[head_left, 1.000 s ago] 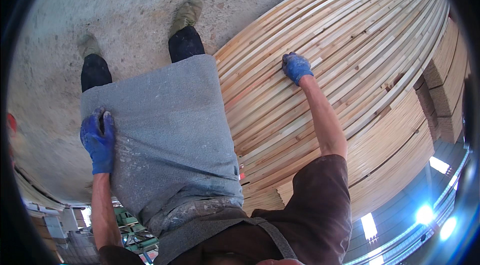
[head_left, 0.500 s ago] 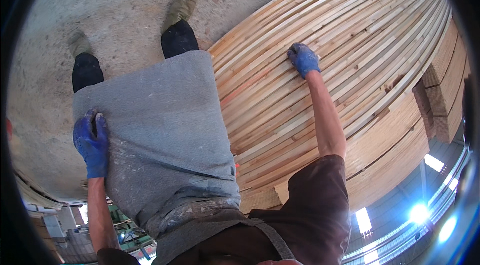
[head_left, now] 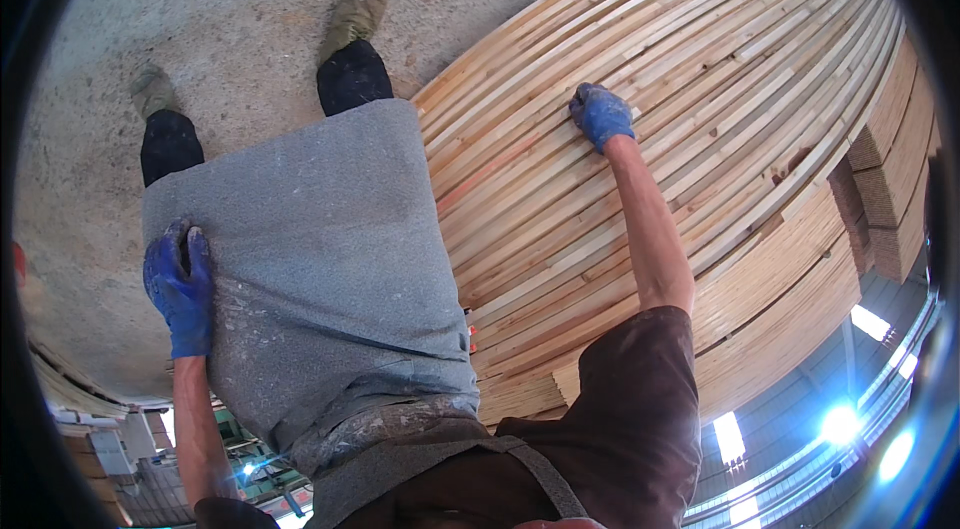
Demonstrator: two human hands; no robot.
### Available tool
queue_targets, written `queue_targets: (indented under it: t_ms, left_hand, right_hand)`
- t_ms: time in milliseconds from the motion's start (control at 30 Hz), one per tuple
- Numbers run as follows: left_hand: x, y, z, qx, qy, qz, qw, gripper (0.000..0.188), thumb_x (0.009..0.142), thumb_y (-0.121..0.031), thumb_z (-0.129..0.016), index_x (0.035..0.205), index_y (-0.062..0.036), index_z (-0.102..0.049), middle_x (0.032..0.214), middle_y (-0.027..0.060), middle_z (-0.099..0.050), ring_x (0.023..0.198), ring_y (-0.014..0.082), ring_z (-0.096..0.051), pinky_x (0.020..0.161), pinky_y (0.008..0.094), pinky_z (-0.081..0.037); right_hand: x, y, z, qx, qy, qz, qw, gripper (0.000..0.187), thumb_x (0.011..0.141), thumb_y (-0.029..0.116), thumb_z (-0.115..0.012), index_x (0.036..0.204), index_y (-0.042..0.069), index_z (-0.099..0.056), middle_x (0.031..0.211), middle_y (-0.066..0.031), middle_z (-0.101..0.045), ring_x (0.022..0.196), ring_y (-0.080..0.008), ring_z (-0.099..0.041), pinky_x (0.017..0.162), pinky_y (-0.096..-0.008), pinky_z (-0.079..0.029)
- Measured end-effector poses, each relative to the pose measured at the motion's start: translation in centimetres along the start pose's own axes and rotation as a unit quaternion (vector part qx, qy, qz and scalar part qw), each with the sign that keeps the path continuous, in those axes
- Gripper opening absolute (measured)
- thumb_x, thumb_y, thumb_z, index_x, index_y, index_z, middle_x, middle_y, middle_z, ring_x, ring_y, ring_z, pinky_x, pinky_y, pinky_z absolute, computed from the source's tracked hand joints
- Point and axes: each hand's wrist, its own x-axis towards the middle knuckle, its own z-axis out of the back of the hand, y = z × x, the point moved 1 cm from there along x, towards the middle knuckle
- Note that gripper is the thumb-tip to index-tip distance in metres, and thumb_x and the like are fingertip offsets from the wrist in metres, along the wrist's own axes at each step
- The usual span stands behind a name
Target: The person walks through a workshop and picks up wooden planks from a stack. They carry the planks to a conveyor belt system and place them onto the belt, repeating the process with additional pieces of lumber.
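Head view, two gloved hands, left hand [head_left: 178,284], right hand [head_left: 600,114], one slat stack [head_left: 700,79]

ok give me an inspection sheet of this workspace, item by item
surface: bare concrete floor, dusty and stained
job's things: big stack of long pale wooden slats, laid side by side in layers
clutter: nothing seen
hands: both in blue gloves; right hand rests on top of the slats, left hand lies against the grey apron at the person's side, holding nothing
cables: nothing seen
surroundings: more stacked timber at the right edge, bright ceiling lights lower right, person's olive boots on the floor
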Motion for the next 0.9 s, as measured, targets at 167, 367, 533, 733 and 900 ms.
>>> queue_targets:
  t_ms: [167, 367, 533, 733, 900]
  left_hand:
    - [-0.3, 0.2, 0.2, -0.003, -0.003, 0.000, 1.000, 0.025, 0.096, -0.025, -0.066, 0.110, -0.0039, -0.070, 0.101, 0.0154, -0.071, 0.091, 0.0315, -0.067, 0.084, 0.0413, -0.051]
    - [-0.3, 0.5, 0.2, -0.007, -0.005, -0.002, 1.000, 0.024, 0.096, -0.023, -0.066, 0.109, -0.0032, -0.070, 0.100, 0.0153, -0.071, 0.089, 0.0304, -0.067, 0.083, 0.0408, -0.052]
    - [-0.3, -0.4, 0.7, -0.027, -0.003, 0.013, 1.000, 0.023, 0.095, -0.021, -0.067, 0.109, -0.0031, -0.071, 0.100, 0.0151, -0.072, 0.088, 0.0301, -0.068, 0.084, 0.0404, -0.052]
    - [-0.4, 0.0, 0.3, -0.017, -0.015, -0.007, 1.000, 0.023, 0.095, -0.021, -0.067, 0.109, -0.0034, -0.071, 0.101, 0.0150, -0.072, 0.089, 0.0297, -0.068, 0.085, 0.0397, -0.052]
    - [-0.4, 0.1, 0.3, -0.020, -0.001, 0.002, 1.000, 0.024, 0.095, -0.023, -0.068, 0.109, -0.0041, -0.071, 0.103, 0.0151, -0.072, 0.090, 0.0297, -0.068, 0.085, 0.0400, -0.052]
  right_hand:
    - [-0.2, 0.2, 0.4, -0.031, -0.009, 0.000, 0.999, 0.029, 0.092, 0.033, -0.058, 0.107, 0.010, -0.066, 0.111, -0.0212, -0.068, 0.100, -0.0427, -0.067, 0.086, -0.0541, -0.053]
    - [-1.5, 0.6, 0.3, -0.007, 0.011, -0.001, 1.000, 0.029, 0.092, 0.034, -0.057, 0.104, 0.010, -0.067, 0.108, -0.0200, -0.068, 0.101, -0.0403, -0.067, 0.087, -0.0512, -0.053]
    - [-3.6, -1.3, 1.7, 0.076, -0.088, -0.051, 0.992, 0.031, 0.091, 0.036, -0.062, 0.106, 0.010, -0.069, 0.106, -0.0183, -0.070, 0.101, -0.0380, -0.066, 0.087, -0.0466, -0.052]
    - [-3.4, -1.9, 1.5, 0.126, -0.105, -0.063, 0.984, 0.029, 0.091, 0.033, -0.066, 0.107, 0.010, -0.068, 0.107, -0.0198, -0.069, 0.100, -0.0389, -0.066, 0.086, -0.0462, -0.052]
    - [-3.3, -1.4, -0.8, 0.101, -0.058, -0.014, 0.993, 0.030, 0.092, 0.037, -0.064, 0.104, 0.010, -0.068, 0.106, -0.0195, -0.068, 0.100, -0.0397, -0.065, 0.086, -0.0478, -0.052]
